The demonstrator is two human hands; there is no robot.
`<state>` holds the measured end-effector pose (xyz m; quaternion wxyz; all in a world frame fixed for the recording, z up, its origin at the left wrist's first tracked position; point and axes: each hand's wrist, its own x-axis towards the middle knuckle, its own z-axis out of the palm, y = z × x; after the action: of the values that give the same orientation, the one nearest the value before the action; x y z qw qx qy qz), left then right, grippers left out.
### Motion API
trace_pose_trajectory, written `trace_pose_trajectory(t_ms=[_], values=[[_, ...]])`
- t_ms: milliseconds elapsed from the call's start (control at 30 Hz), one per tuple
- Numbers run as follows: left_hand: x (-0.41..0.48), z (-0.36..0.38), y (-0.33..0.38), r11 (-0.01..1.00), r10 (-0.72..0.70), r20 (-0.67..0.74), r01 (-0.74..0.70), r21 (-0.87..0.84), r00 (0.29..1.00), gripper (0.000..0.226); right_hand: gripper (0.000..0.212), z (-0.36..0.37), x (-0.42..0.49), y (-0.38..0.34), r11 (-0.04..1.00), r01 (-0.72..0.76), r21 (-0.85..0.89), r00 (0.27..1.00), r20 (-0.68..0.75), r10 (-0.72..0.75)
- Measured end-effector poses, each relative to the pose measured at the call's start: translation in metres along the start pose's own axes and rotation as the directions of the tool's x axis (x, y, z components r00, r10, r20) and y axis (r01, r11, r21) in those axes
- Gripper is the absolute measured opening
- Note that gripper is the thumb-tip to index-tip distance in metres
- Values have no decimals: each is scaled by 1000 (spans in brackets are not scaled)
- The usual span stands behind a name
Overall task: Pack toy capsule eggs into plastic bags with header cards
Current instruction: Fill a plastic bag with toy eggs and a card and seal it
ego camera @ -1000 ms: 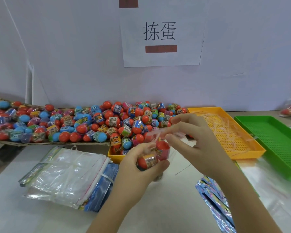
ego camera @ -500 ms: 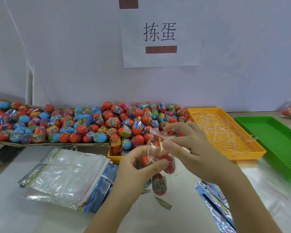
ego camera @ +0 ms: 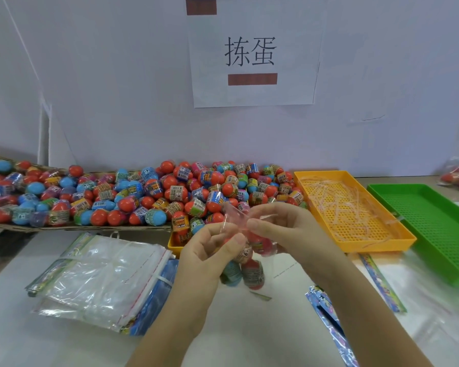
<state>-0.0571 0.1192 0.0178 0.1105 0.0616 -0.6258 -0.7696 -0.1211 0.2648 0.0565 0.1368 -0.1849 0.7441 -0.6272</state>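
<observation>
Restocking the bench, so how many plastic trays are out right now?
3: a green tray at far right, an orange tray beside it, a yellow tray at centre, mostly buried under eggs. Others may be hidden.

One head-worn camera, angled forward and down.
It sits close above the left hand [ego camera: 210, 251] and right hand [ego camera: 285, 230], looking across the white surface [ego camera: 249, 329] toward the wall [ego camera: 117, 102] behind it.

The red and blue toy capsule eggs [ego camera: 252, 274] dropped from the left hand [ego camera: 210, 252] into the thin clear plastic bag [ego camera: 233, 217]; that hand shifted to pinch its mouth.
</observation>
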Motion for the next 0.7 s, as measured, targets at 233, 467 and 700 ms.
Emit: trace_pose_trajectory(t_ms=[233,467,700], values=[[-1,-1,4,998,13,-60,-17,-60,998,16,42,9,2,5,985,-115,131,991,86,104],[0,-5,3,999,-9,-46,7,-49,999,51,23,16,1,8,969,20,245,1000,-10,-18],[-1,-5,5,999,15,-75,-18,-44,997,36,25,20,-2,3,983,69,173,997,-50,-61]])
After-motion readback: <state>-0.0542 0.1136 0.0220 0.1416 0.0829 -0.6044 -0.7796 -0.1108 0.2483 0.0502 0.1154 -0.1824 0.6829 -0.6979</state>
